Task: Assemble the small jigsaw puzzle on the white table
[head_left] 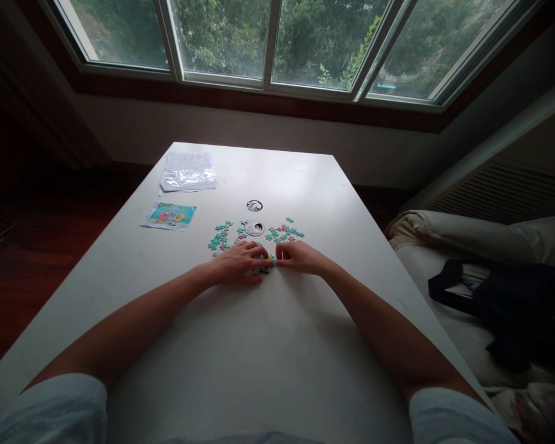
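Small jigsaw pieces, mostly green with some pink, lie scattered on the white table in front of my hands. My left hand rests on the table with its fingers apart, around a small cluster of pieces that it partly hides. Close beside it, my right hand is curled in a pinch at a green puzzle piece, near the left fingertips. More loose pieces lie beyond my left hand. A round metal tin stands among the pieces, and a second round metal item lies behind it.
A colourful picture sheet lies on the table to the left. Behind it are papers under a clear plastic bag. A sofa with dark clothing is on the right. Windows line the far wall.
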The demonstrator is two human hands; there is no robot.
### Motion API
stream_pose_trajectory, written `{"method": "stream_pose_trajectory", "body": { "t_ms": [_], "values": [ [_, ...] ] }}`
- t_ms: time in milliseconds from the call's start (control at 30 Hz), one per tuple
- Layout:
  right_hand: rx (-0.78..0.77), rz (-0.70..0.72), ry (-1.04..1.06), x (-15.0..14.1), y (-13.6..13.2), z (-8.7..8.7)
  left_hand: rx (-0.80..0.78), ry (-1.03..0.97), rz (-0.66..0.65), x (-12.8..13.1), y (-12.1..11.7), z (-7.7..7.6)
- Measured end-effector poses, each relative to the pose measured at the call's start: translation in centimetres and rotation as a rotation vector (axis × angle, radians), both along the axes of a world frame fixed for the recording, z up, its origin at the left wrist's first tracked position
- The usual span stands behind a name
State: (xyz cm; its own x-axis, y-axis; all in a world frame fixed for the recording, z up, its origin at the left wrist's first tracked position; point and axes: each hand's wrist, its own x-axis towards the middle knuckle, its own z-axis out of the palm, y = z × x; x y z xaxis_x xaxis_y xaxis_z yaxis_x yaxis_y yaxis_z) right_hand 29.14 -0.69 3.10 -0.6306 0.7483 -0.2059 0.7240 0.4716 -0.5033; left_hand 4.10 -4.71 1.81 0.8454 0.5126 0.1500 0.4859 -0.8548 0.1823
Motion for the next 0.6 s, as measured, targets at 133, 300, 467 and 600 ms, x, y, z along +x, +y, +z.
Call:
{"method": "stream_pose_trajectory", "body": {
  "t_ms": [133, 300, 467, 600],
  "values": [
    [-0.013, -0.004, 0.007, -0.07, 0.07, 0.03, 0.02, 0.017, 0.01, 0.14, -0.09, 0.0],
    [-0.019, 0.0, 0.022, 0.02, 0.39, -0.3, 0.037, 0.036, 0.016, 0.21, -0.22, 0.08],
    [-0.018, 0.004, 0.025, 0.1, 0.51, -0.48, 0.043, 0.047, 0.019, 0.38, -0.33, 0.17],
    [-0.025, 0.007, 0.024, 0.11, 0.51, -0.26, 0.019, 0.022, 0.029, 0.38, -0.22, -0.02]
  ]
}}
